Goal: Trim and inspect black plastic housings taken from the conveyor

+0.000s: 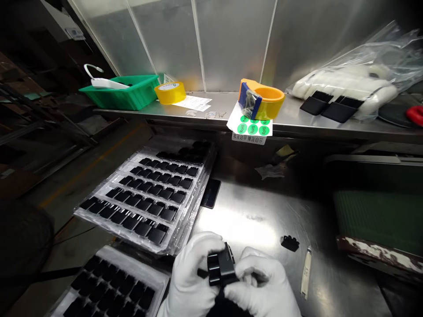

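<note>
Both my hands wear white gloves and are together at the bottom centre. My left hand (193, 273) is closed around a glossy black plastic part (222, 266) that has ridges on its left side. My right hand (262, 281) curls against the part's right side, thumb and fingers bent together at its edge. The hands hide some of the part, and its exact kind cannot be made out. A small black notched piece (290, 243) lies on the metal table to the right of my hands, near a white utility knife (306, 273).
Stacked trays (132, 215) of black parts stand left, with another filled tray (148, 270) below. A dark phone (211, 193) lies beside the stack. The shelf (218, 99) holds a green bin (132, 94), yellow tape (170, 93), a tape dispenser (261, 101) and bagged white gloves (350, 86).
</note>
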The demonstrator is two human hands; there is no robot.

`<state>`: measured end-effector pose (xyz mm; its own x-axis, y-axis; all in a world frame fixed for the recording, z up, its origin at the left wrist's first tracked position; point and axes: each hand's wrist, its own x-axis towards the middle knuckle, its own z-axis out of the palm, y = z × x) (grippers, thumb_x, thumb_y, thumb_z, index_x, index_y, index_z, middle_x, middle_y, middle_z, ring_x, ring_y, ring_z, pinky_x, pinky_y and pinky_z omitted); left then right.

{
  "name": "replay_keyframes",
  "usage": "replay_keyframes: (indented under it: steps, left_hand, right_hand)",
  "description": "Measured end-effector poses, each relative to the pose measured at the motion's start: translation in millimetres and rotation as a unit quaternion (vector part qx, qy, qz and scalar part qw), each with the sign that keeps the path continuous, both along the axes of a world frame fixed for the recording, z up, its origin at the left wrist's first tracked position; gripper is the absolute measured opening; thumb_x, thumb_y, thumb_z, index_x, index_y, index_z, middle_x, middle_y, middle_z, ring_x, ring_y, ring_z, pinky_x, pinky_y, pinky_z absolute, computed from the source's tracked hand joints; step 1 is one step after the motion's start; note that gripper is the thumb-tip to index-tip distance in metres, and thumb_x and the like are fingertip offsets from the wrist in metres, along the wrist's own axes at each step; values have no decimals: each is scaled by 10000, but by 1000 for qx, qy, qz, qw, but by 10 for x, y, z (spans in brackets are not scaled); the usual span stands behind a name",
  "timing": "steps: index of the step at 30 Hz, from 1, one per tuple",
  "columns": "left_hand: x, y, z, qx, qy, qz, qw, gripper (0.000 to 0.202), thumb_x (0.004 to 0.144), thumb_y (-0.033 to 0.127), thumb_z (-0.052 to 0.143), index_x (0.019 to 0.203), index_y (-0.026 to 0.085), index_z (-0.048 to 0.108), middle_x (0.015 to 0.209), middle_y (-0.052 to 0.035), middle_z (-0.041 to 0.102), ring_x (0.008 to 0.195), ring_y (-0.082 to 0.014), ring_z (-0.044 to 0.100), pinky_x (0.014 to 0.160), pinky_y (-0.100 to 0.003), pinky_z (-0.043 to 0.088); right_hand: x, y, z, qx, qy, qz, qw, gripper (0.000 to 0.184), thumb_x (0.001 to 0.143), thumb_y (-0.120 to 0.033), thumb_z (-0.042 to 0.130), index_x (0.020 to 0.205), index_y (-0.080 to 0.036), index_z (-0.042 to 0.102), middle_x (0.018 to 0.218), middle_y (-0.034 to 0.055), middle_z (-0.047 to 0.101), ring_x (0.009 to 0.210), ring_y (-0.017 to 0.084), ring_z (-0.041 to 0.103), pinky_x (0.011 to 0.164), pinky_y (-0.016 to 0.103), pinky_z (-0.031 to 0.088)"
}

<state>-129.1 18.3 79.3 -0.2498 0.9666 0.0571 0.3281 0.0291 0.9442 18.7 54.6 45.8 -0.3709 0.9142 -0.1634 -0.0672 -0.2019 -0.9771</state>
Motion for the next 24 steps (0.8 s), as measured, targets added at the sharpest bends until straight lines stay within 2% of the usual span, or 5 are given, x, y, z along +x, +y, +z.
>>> replay_keyframes:
  steps: [3, 6, 11, 17, 24]
  left_hand:
    - [66, 29, 66, -152, -189, 23, 970, 563, 595, -19, 721, 1073, 240, 576, 952, -18, 688, 884, -231, 673, 810, -331, 566]
    - [97, 36, 135, -224, -253, 25, 941, 618, 632, -18, 712, 1157, 244, 516, 1077, -39, 696, 1052, -254, 649, 977, -376, 512]
    - [88, 69, 211, -247, -253, -9, 935, 643, 659, 12, 741, 1209, 228, 486, 1218, -82, 653, 1165, -271, 604, 1046, -404, 478]
    - [87, 121, 244, -278, -307, -69, 908, 684, 660, -25, 711, 1238, 213, 433, 1204, -105, 670, 1151, -282, 627, 970, -390, 529]
    - [128, 135, 258, -288, -298, -39, 909, 630, 651, -66, 608, 1193, 210, 445, 1101, -80, 708, 1133, -264, 637, 866, -334, 564]
  right_hand:
    - [-4, -48, -105, 12, 18, -42, 999, 178, 585, -324, 882, 549, -223, 740, 556, -37, 458, 555, 114, 432, 534, 262, 326]
    - [29, -77, -190, 43, 19, -54, 997, 117, 644, -332, 849, 620, -242, 777, 568, -24, 486, 566, 132, 486, 553, 273, 363]
    - [151, -35, -228, 73, -5, -4, 997, 81, 661, -264, 841, 644, -222, 774, 574, -24, 499, 567, 127, 499, 537, 256, 377]
    - [216, -5, -221, 62, 1, 14, 998, 92, 643, -253, 852, 651, -227, 765, 555, -49, 458, 534, 97, 442, 519, 230, 355]
    - [197, 19, -160, 98, 35, 16, 994, 120, 626, -239, 874, 653, -223, 758, 554, -51, 480, 517, 85, 468, 502, 203, 365]
